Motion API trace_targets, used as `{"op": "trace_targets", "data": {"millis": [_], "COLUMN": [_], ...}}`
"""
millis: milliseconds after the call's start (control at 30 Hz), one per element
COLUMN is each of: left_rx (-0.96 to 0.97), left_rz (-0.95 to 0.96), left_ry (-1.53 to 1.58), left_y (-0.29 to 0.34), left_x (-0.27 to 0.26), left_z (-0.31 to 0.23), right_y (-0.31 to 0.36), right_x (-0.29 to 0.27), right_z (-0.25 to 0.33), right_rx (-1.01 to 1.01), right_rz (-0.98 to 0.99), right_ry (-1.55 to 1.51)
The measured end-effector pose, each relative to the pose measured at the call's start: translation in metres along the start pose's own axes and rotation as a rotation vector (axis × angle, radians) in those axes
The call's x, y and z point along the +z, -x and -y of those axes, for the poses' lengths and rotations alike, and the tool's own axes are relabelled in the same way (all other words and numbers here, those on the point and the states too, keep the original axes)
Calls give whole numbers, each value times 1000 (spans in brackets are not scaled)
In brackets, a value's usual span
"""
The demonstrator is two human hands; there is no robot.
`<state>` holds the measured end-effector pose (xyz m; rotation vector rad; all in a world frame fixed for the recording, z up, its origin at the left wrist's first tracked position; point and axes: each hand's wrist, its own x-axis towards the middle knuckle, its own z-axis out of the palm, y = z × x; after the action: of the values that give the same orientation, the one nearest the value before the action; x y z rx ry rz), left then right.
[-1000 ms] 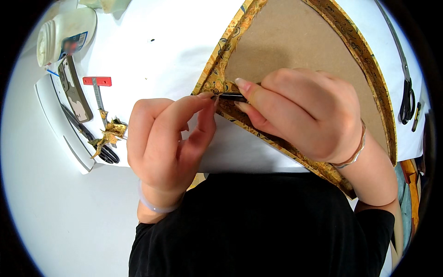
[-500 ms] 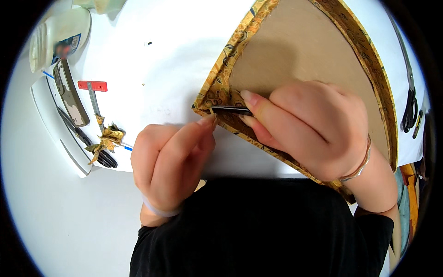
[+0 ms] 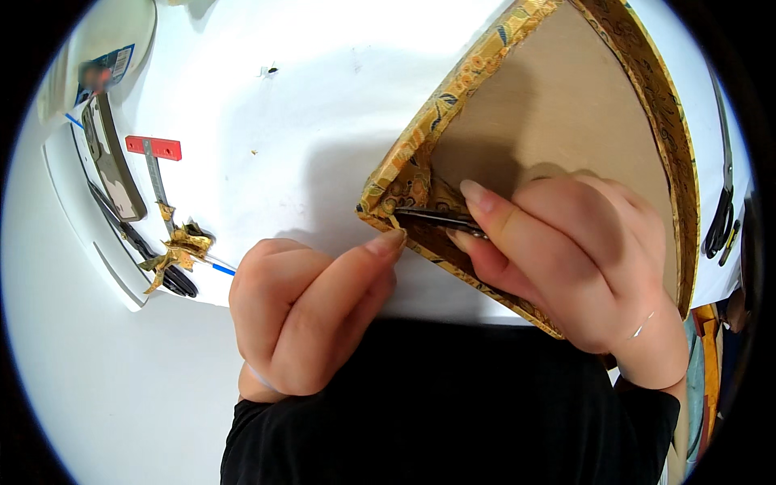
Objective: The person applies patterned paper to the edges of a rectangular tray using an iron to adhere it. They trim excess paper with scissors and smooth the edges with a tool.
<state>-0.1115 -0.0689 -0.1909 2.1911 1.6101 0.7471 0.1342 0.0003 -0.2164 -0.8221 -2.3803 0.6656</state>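
Observation:
A fan-shaped shallow box part (image 3: 461, 85), covered in gold patterned brocade with a plain tan inside, lies tilted over the table on the right. Its pointed corner faces left, between my hands. My right hand (image 3: 578, 250) is closed round a slim black tool (image 3: 436, 218), whose kind I cannot make out for sure. The tool's narrow tip is at a small yellowish fabric end (image 3: 394, 220) inside the corner. My left hand (image 3: 315, 311) is closed, thumb and forefinger pinching that fabric end just below the tip.
On the left lie a metal ruler with a red crosspiece (image 3: 153, 147), crumpled gold fabric scraps (image 3: 186, 244), a dark-edged tool case (image 3: 111, 162) and black-handled scissors (image 3: 174, 280). A whitish plastic jug (image 3: 121, 32) stands behind them. Large black scissors (image 3: 719, 218) lie at the far right.
Both hands, the tool and the box corner sit slightly lower and further right in the picture. The tool tip and left fingertips stay at the corner.

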Motion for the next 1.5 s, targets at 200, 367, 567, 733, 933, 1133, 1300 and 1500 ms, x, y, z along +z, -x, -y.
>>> {"op": "trace_targets", "data": {"millis": [200,367,567,733,933,1133,1300,1500], "left_rx": [-4,32,31,20,33,33,35,44], "left_rz": [-14,58,3,-15,-5,-7,9,15], "left_ry": [18,11,17,33,26,30,32,45], "left_y": [0,-4,-4,-5,-7,-5,-5,-7], "left_x": [1,-4,2,3,4,3,2,2], "left_z": [1,2,0,-1,0,1,1,2], "right_y": [-1,-7,-8,-10,-13,-23,-26,-24], "right_x": [0,-3,-1,1,2,-9,-11,-11], "right_z": [3,6,2,1,2,4,7,7], "right_rx": [62,70,16,27,38,43,29,-2], "right_rz": [7,61,66,55,61,184,213,188], "right_ry": [-60,-52,-48,-75,-108,-75,-32,-8]}}
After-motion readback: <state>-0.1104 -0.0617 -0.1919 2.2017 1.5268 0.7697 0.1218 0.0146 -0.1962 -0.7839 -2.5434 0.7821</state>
